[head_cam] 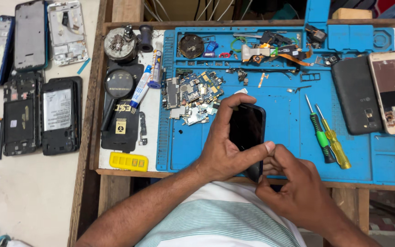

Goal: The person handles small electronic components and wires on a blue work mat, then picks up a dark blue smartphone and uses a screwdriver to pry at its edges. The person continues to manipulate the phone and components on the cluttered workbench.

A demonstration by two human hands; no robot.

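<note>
Both hands [261, 169] gripping black phone [247, 130], above blue mat [289, 137] near edge

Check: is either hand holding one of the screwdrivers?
No. Both the left hand and right hand grip the black phone; the green screwdriver and yellow screwdriver lie untouched on the blue mat.

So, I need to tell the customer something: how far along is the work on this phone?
Early, it seems. The black phone looks whole and closed, gripped in the left hand while the right hand picks at its lower edge. The green screwdriver and yellow screwdriver lie unused on the blue mat. Opening it appears still ahead.
</note>
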